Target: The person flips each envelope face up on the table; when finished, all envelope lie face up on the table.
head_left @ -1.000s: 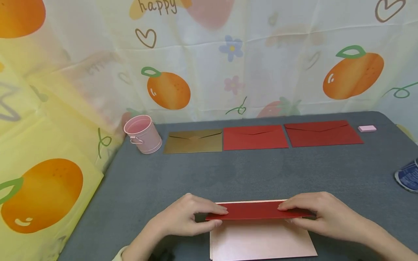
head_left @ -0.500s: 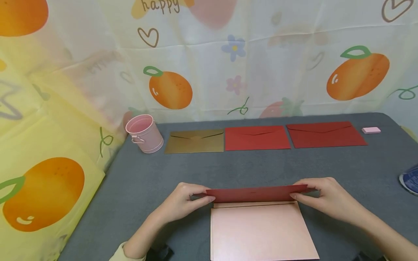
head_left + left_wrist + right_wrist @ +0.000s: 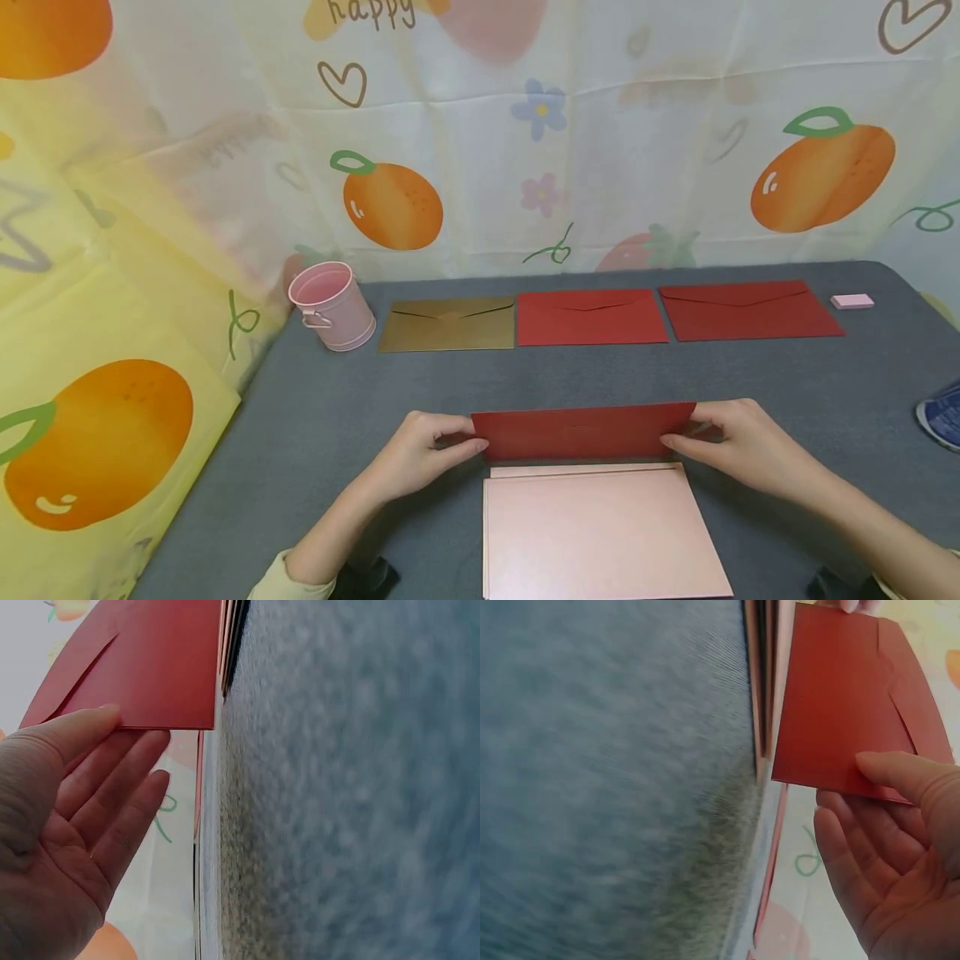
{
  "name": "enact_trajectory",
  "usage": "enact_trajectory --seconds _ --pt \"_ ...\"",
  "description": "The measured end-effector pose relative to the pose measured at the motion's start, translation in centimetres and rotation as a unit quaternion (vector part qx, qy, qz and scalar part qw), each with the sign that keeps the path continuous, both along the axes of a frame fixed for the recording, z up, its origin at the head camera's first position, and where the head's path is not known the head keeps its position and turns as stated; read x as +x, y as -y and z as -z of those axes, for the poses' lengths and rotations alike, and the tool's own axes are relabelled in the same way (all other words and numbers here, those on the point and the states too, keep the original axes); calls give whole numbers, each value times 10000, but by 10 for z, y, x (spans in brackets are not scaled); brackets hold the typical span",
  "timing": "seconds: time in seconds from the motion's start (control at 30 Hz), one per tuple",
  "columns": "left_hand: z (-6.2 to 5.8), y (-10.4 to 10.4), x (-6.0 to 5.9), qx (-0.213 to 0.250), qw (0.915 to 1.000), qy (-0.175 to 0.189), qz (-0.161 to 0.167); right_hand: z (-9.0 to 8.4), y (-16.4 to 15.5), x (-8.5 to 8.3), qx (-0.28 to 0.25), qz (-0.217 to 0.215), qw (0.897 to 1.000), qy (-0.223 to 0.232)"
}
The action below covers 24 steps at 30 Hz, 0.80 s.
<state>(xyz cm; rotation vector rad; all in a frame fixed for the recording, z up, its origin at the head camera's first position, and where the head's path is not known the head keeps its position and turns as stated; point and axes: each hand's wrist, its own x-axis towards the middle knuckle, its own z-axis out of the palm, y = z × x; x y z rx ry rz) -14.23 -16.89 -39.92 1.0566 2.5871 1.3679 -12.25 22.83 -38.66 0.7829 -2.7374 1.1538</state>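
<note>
From here I pinch an oblong dark-red paper envelope by its ends, left grip and right grip, probably so it won't droop.

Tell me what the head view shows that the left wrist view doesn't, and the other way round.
Only the head view shows the pink bucket, the small pink block and the right hand.

Only the left wrist view shows the palm of the left hand.

Both show the left hand pinching the held red envelope, plus the pale stack, the grey tabletop and the patterned cloth.
</note>
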Motion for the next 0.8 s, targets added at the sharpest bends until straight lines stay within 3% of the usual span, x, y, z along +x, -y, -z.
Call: enact_trajectory --seconds 0.2,0.4,0.53,0.8 --pt "-4 4 -2 293 9969 416 -607 -10 7 -10 113 183 9996 165" --pt "-7 8 -8 833 9804 1159 -1361 -16 17 -23 73 404 9954 864" --pt "-8 14 -15 1321 9614 1674 -1738 -14 28 -34 -425 388 9864 1539" --pt "-7 34 -27 2172 9079 2547 -2522 -5 57 -60 -1616 123 9464 2793"
